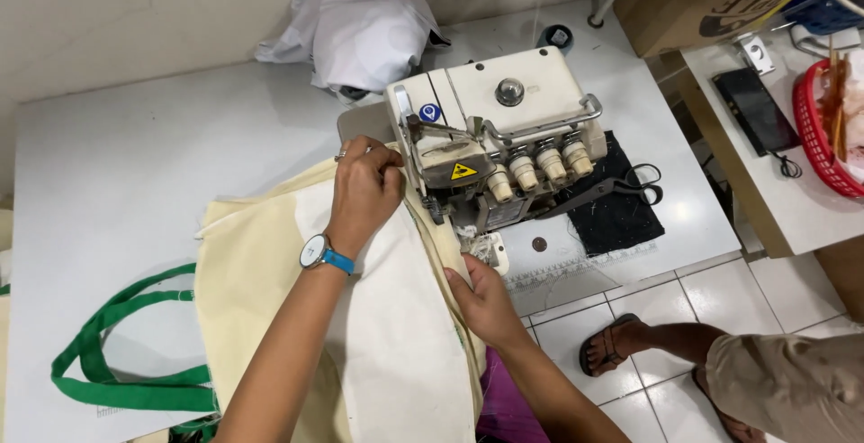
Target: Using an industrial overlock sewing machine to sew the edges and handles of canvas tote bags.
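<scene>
Head view: left hand (364,193) flat, pressing cream fabric (270,263) beside overlocker (499,132); right hand (481,303) pinching seam edge, best kept taut, aligned, fingers clear of foot.

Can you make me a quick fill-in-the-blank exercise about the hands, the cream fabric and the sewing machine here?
1. The left hand wears a white-faced watch on a ____ strap.
2. The right hand pinches the edge of the cream fabric just in front of the white ____.
3. The black-handled scissors lie on a ____ cloth mat.

Missing words: blue; sewing machine; black
</scene>
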